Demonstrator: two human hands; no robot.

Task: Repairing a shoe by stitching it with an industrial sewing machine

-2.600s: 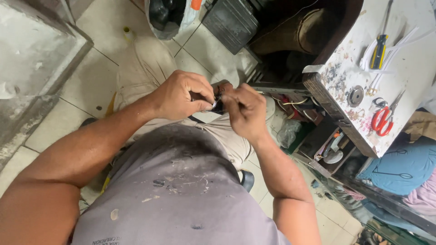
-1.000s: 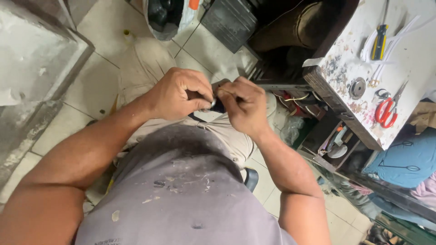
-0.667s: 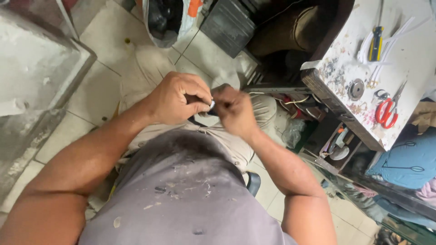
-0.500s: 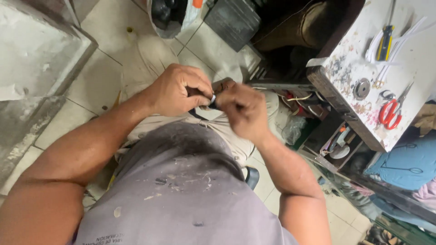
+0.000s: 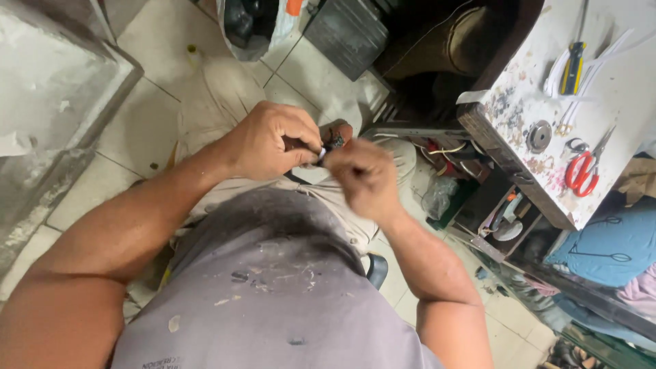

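Head view, looking down. Packages: a translucent plastic sack [image 5: 254, 27] stood on the tiled floor at the top edge, left of centre, open-mouthed, whitish-grey, holding dark items and an orange piece at its right rim. Just to its right stood a dark grey, box-shaped case [image 5: 346, 33], ribbed on its face and set at a tilt. A crumpled clear plastic bag [image 5: 437, 201] lay low on the floor beside the open shelves under the paint-spattered surface [image 5: 519, 171], right of centre. A brown cardboard piece [image 5: 639, 181] showed at the right edge, partly cut off. No labels, signs or screens could be made out.
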